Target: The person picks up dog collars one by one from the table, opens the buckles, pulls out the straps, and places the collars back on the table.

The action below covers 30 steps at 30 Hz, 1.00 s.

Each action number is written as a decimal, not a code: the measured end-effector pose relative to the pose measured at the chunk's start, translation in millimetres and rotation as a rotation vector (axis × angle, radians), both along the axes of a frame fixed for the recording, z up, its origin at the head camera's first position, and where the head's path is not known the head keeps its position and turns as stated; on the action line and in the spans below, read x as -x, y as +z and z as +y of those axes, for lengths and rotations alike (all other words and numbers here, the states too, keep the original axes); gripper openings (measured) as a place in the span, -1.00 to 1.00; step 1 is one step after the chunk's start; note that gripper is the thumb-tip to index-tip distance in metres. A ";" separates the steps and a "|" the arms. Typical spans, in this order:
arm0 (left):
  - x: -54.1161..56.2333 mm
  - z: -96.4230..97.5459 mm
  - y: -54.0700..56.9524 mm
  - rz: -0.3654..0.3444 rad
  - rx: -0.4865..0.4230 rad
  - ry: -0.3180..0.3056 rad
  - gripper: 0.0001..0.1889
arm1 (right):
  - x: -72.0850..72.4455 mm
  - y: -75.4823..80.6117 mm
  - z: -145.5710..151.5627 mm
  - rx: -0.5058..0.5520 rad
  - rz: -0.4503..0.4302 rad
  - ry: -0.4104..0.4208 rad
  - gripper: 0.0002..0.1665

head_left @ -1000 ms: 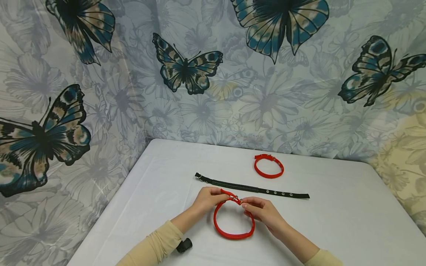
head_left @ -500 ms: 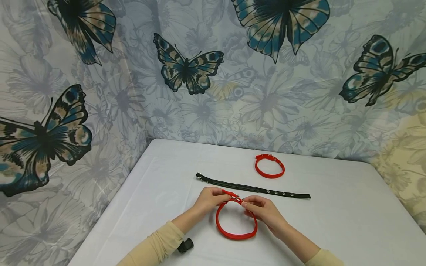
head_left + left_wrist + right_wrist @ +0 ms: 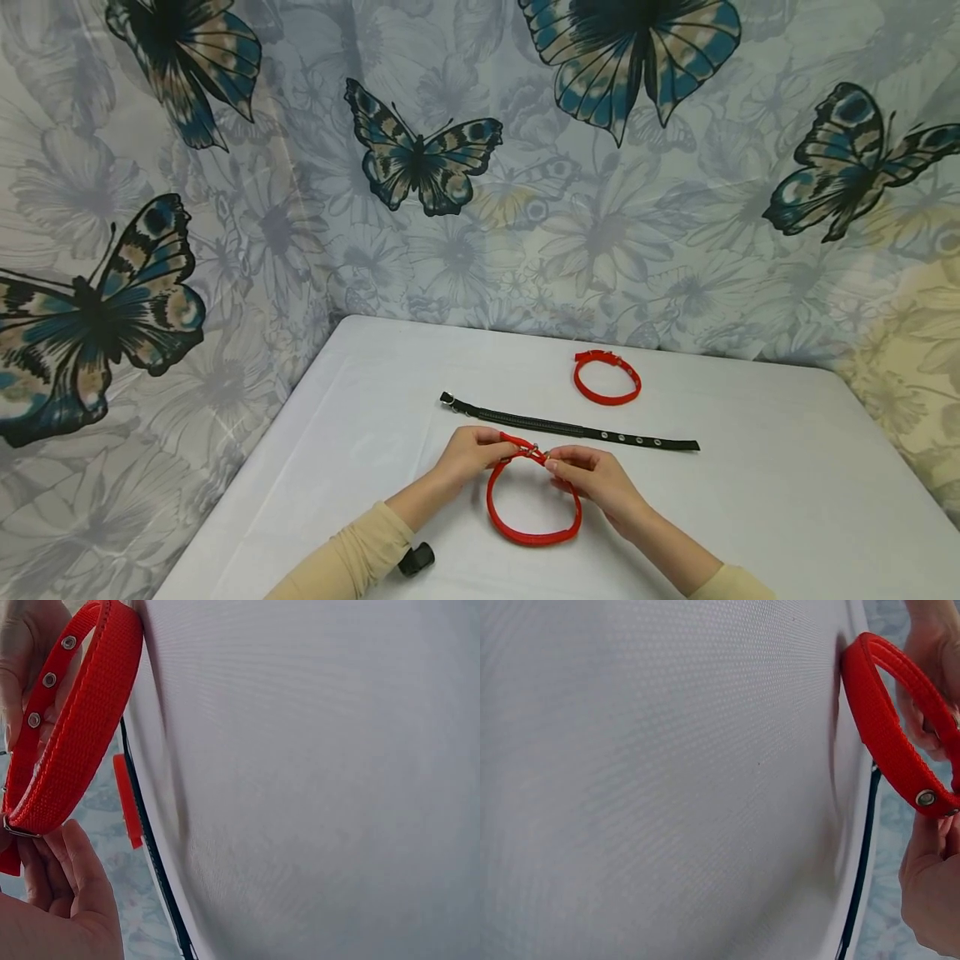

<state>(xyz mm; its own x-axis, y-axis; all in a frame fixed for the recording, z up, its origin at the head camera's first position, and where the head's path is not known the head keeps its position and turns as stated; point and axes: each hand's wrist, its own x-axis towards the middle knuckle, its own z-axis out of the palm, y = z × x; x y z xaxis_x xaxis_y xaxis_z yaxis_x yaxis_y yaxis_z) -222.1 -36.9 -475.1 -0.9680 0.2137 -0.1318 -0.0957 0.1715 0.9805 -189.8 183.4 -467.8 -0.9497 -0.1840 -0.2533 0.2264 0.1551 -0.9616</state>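
Head view: red collar (image 3: 534, 539) curved into a near-round loop between left hand (image 3: 471, 452) and right hand (image 3: 596, 477), over the near-middle of the white table (image 3: 757, 492). Loop's joined part lies on the far side, away from the person; tail points left and away. Strap is bent all round, so no single long axis. Left hand pinches the tail end by the metal fitting (image 3: 20, 828); right hand pinches the strap just right of it. Both grips narrow, on the same collar. Cannot tell if the loop's near edge touches the table.

Counts: two red collars, one black strap, one small black piece, two hands. Second red collar (image 3: 607, 401) sits looped near the far table edge. Black strap (image 3: 532, 421) lies straight, left to right, right end slightly nearer; four eyelets toward its right end. Black piece (image 3: 417, 559) is beside the left sleeve (image 3: 367, 537), partly hidden.

Held collar: bright red woven webbing, thicker padded stretch on the near side, silver hardware; three eyelets (image 3: 49, 679) show in left wrist view.
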 end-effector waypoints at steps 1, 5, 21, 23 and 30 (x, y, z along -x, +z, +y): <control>-0.4 0.2 -0.6 -0.002 -0.002 0.003 -0.82 | -0.4 -0.2 0.1 0.000 0.000 0.001 -0.51; -0.6 -0.2 -1.8 -0.012 -0.021 0.024 -0.80 | -0.3 -0.7 0.5 0.005 0.005 0.001 -0.51; -1.5 0.7 -1.4 -0.037 -0.108 0.005 -0.78 | -1.8 0.0 3.9 0.018 -0.014 -0.031 -0.55; -2.4 0.8 -0.6 -0.034 -0.105 -0.003 -0.78 | -1.2 0.1 3.6 0.014 -0.012 -0.031 -0.56; -3.2 -0.8 1.7 -0.035 -0.094 -0.018 -0.79 | 0.3 0.6 3.0 -0.005 0.027 0.002 -0.57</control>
<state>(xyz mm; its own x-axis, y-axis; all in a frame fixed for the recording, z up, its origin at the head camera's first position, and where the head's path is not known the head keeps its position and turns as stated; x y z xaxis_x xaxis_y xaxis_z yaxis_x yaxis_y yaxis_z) -218.9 -37.7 -473.5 -0.9591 0.2438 -0.1438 -0.1275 0.0813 0.9885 -190.1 186.3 -467.2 -0.9558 -0.1845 -0.2290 0.2005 0.1606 -0.9664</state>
